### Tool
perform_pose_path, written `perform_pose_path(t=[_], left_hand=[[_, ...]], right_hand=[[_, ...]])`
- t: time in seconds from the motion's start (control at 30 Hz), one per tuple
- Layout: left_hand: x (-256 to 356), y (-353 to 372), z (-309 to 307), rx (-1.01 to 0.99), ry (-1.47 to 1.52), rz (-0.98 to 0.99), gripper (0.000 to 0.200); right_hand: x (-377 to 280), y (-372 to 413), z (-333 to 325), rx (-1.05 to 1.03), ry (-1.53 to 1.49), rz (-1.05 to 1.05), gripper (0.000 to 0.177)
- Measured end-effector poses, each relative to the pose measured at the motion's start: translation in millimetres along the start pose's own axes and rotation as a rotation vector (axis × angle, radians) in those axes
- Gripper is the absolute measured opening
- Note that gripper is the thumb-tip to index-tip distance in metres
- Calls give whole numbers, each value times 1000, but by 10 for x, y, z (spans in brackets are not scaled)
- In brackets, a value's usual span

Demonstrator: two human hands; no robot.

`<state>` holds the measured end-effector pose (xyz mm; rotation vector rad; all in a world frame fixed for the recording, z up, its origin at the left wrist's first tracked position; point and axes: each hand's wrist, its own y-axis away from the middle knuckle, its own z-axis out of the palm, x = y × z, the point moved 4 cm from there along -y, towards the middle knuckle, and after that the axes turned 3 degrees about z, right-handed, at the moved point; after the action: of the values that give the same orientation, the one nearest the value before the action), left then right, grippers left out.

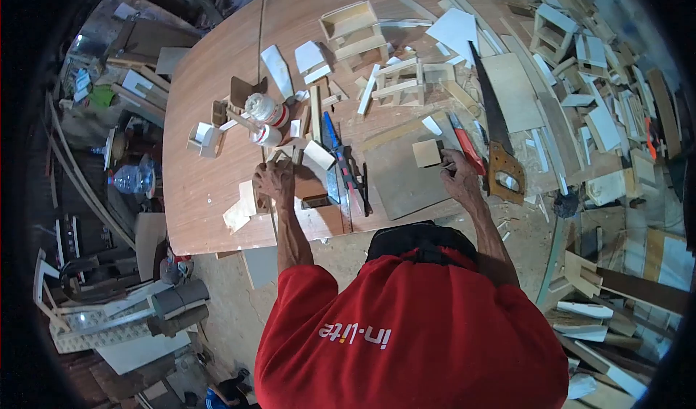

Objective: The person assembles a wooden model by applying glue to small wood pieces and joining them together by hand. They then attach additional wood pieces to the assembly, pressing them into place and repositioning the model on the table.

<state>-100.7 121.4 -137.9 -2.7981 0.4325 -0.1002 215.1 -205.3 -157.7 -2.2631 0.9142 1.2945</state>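
My right hand point(462, 178) is over the grey-brown board point(395, 184), its thumb and fingers pinched at the right edge of a small square wood piece point(426, 153). My left hand point(274, 180) is at the left, fingers bent and pressed together beside small wood scraps; what is under its fingertips is hidden. Just beyond it stand a white glue bottle point(267, 135) and an open jar of white paste point(262, 107). Between the hands lie a blue-handled tool point(331, 130), a metal ruler point(346, 209) and a dark thin tool point(365, 184).
A handsaw point(500, 141) and a red cutter point(467, 144) lie right of the board. Small wooden frames point(355, 32) and several offcuts cover the far side of the table point(210, 83). More scrap wood is piled at the right. A plastic bottle point(134, 179) stands left of the table.
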Motion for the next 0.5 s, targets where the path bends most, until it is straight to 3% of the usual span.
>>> perform_pose_path(t=[0.13, 0.2, 0.27, 0.3, 0.37, 0.4, 0.47, 0.5], left_hand=[[60, -29, -227, -62, 72, 26, 30], [4, -30, -65, -61, 552, 139, 31], [604, 125, -636, -497, 1113, -143, 31], [698, 255, -350, -562, 1626, -258, 29], [1227, 471, -414, -870, 1773, -235, 28], [1290, 579, -88, -1141, 1978, -101, 24], [1764, 765, -328, -1215, 1850, -351, 21], [1838, 823, -215, -1256, 1853, -321, 22]], right_hand=[[-2, 0, -21, 2, 32, 13, 43], [-9, 3, -13, 46, 51, -37, 38], [17, -4, -1, 35, 58, -3, 38], [27, -18, 7, 16, 63, 21, 37], [26, -32, 9, 17, 54, 6, 37], [25, -24, 10, 16, 46, -6, 37], [28, -13, 10, 20, 28, 16, 37], [33, -3, 9, 19, 8, 35, 37]])
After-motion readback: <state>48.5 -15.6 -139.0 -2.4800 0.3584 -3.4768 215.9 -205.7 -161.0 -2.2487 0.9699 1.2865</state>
